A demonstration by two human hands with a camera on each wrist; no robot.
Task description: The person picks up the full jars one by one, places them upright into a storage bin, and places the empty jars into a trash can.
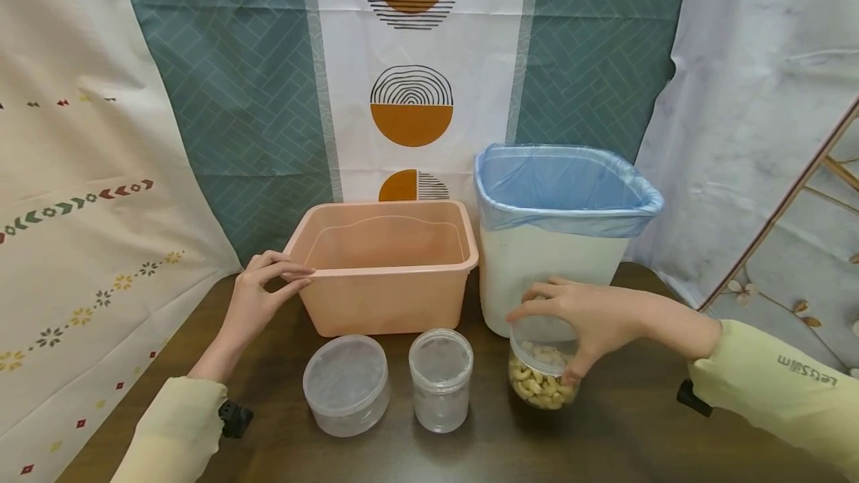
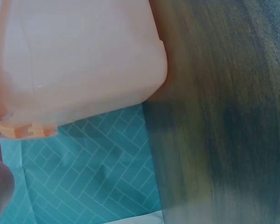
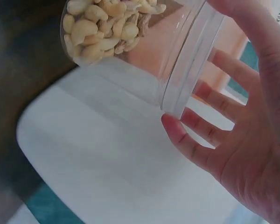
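Observation:
My right hand (image 1: 593, 319) grips a clear plastic jar of cashews (image 1: 540, 386) by its lid, with fingers and thumb spread around the rim. In the right wrist view, the cashews (image 3: 105, 30) lie in the lower part of the jar, and the fingertips touch the edge of the clear lid (image 3: 191, 60). My left hand (image 1: 265, 293) holds the front left corner of a peach plastic tub (image 1: 382, 300) at its rim. Only a bit of that hand (image 2: 0, 184) shows in the left wrist view, beside the tub wall (image 2: 93, 51).
A wide, low clear container (image 1: 349, 393) and a narrower clear jar (image 1: 441, 390), both lidded, stand before the tub on the dark wooden table (image 1: 275, 423). Behind the cashew jar is a white bin (image 1: 550, 256) with a blue liner (image 1: 570, 222). Patterned cloths (image 1: 235, 95) hang around.

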